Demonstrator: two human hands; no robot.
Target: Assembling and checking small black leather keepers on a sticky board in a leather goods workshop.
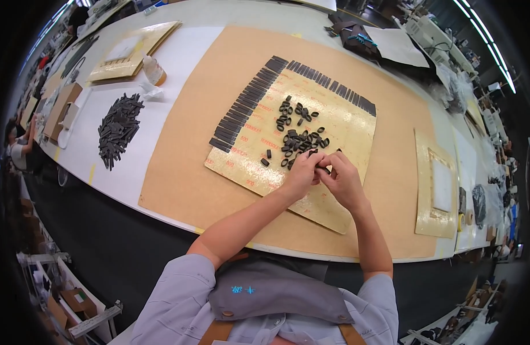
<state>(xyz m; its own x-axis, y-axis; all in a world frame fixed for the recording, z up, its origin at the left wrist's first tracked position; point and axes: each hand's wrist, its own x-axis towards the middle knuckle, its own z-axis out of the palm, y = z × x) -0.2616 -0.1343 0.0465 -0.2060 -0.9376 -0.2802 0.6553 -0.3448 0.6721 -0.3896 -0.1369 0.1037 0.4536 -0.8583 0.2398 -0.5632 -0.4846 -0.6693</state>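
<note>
— Since the entry begins with the hands, how are they listed?

— Left hand (302, 174): right of the frame's middle, fingers curled in, tips closed on one dark piece (326, 170). Right hand (342, 177): just beside it, thumb and fingers pinched on the same piece. Neither stands open.

— Condition of the piece?

— Small, dark, mostly covered by fingers; exact shape cannot be told. Located between the two hands, above the lower half of the board (348, 129).

— Stock close by?

— Loops (307, 144), black: loose cluster, centre of the frame, on the board, just beyond the fingertips. Strips (249, 102), dark and flat: one row down the board's left side, a second row along its upper edge. Pile (120, 129), dark strips, jumbled: left of the frame, on the white table (178, 54). Mat (184, 132), tan: beneath the board.

— Handling notes?

— By judgement: a piece this small calls for fingertip grip, one hand steadying, the other working. Any ends best lined up evenly before pressing; pressure firm, without twisting. Hands best kept low over the board, so that a slip lands there; knuckles clear of the loops, wrists clear of the strips.
</note>
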